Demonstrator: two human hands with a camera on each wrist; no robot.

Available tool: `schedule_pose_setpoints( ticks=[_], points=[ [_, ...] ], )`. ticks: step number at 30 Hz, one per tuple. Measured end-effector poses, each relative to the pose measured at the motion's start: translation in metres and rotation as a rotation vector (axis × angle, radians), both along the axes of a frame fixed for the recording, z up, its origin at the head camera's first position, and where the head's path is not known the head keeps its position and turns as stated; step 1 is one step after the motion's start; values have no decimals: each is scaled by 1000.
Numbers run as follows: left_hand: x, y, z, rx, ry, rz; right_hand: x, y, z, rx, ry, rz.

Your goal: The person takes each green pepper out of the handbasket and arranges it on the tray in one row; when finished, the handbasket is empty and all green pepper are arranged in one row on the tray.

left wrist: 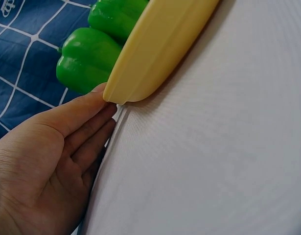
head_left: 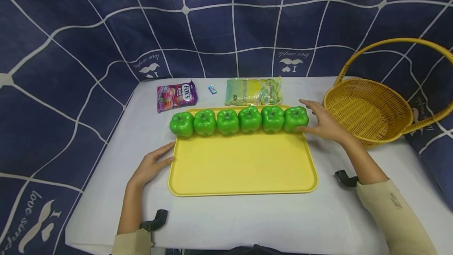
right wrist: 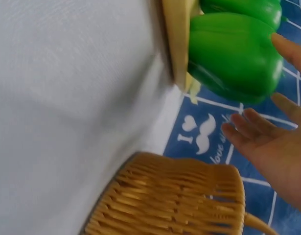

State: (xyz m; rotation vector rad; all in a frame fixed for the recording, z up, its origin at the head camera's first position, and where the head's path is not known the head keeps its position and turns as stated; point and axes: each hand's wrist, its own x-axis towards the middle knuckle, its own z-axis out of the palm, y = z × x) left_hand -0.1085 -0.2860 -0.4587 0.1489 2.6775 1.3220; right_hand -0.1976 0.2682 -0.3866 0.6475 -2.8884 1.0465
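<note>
Several green bell peppers (head_left: 227, 121) stand in a row along the far side of a yellow tray (head_left: 244, 168). My left hand (head_left: 150, 166) is at the tray's left edge, its fingers fairly straight. In the left wrist view, the thumb tip (left wrist: 99, 88) meets the tray's rim (left wrist: 155, 49), near a pepper (left wrist: 86, 58). At the right end of the row, my right hand (head_left: 323, 123) has its fingers spread around the last pepper (head_left: 295, 118). The thumb reaches that pepper's near side. Whether it touches is unclear, even in the right wrist view, where the pepper (right wrist: 233, 56) sits beside the fingers.
A yellow wicker basket (head_left: 403, 123) with a tall handle stands right of my right hand. Behind the tray lie a purple candy bag (head_left: 177, 96), a small blue packet (head_left: 212, 89) and a yellow-green bag (head_left: 253, 91). A dark blue checked cloth (head_left: 212, 23) hangs behind the white table (head_left: 244, 223).
</note>
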Motion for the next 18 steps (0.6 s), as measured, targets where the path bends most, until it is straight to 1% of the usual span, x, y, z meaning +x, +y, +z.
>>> schedule_pose_setpoints(
  ticks=[4,9,14,18],
  points=[
    [-1,0,1,0,-2,-1,10,10,10,-59,5,-30],
    [-1,0,-1,-12,-8,3,22,24,26,-97,61,-84],
    [0,-1,-1,-32,-17,5,31,39,40,-94,136,-160],
    [2,-1,4,-73,-25,-11,37,49,53,-74,184,-243]
  ],
)
